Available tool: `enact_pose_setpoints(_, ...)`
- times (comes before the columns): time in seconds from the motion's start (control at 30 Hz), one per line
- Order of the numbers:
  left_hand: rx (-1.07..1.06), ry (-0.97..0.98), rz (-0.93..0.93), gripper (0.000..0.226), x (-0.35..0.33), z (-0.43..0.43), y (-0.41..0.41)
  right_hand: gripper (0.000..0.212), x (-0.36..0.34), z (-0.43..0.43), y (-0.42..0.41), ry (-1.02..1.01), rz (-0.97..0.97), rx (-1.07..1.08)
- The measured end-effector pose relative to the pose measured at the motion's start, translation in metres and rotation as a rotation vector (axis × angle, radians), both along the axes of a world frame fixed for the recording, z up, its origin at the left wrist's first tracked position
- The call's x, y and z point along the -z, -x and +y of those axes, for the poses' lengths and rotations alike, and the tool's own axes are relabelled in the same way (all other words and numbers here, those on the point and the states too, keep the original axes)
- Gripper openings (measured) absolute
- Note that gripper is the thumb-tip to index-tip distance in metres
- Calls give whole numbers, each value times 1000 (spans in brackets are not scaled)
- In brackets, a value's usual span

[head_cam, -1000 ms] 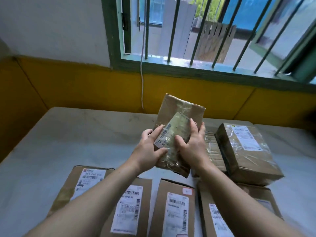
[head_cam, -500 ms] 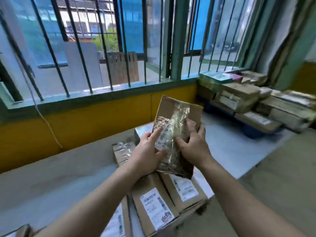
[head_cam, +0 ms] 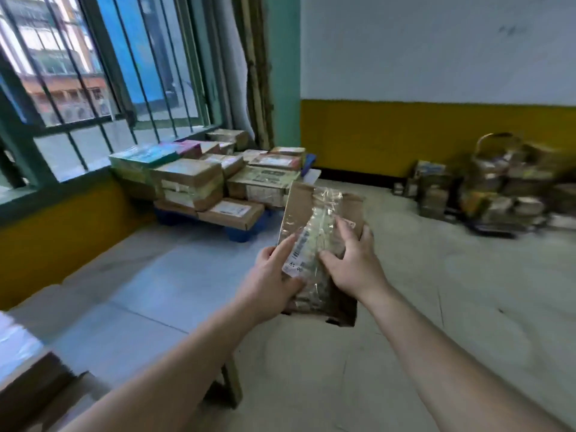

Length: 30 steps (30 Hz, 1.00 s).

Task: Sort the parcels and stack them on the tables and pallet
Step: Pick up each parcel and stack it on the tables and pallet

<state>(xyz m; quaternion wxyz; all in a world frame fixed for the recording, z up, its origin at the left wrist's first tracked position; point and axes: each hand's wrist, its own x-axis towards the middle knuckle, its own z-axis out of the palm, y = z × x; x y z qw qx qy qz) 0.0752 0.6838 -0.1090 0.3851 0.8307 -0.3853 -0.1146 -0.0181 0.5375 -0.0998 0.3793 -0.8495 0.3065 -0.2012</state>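
Head view: left hand (head_cam: pixel 274 275) and right hand (head_cam: pixel 352 263) grip a flat brown tape-wrapped cardboard parcel (head_cam: pixel 304 210); its glossy wrap may slip free.

Browns against blue, yellow and green.
The parcel (head_cam: pixel 299 202) is brown cardboard under glossy clear tape, its label (head_cam: pixel 296 260) white with black barcode stripes. The stacked parcels (head_cam: pixel 193 179) are mostly brown, one box (head_cam: pixel 143 154) teal-green. The pallet (head_cam: pixel 241 234) is blue, the wall (head_cam: pixel 436 57) white over a yellow band, and the window frame (head_cam: pixel 40 173) green.

A flat, tape-wrapped brown parcel (head_cam: pixel 318 222) is held upright, other parcels (head_cam: pixel 193 179) stacked on a blue pallet (head_cam: pixel 241 234).
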Motion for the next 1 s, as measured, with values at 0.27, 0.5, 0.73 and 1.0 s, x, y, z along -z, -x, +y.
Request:
enact_pose_setpoints(0.27,184,-36,28,76,13,-143,-22,73,14,-117,7,23,57,180)
enact_pose_setpoints(0.5,308,-39,36,76,12,-267,-80,74,16,-226,-38,31,79,308)
enact_pose_setpoints(0.73,398,-54,32,76,0,-384,-116,74,7,-336,-65,30,97,401)
enact_pose_setpoints(1.0,334,-49,38,75,4,-529,-145,76,13,-488,-102,41,103,353)
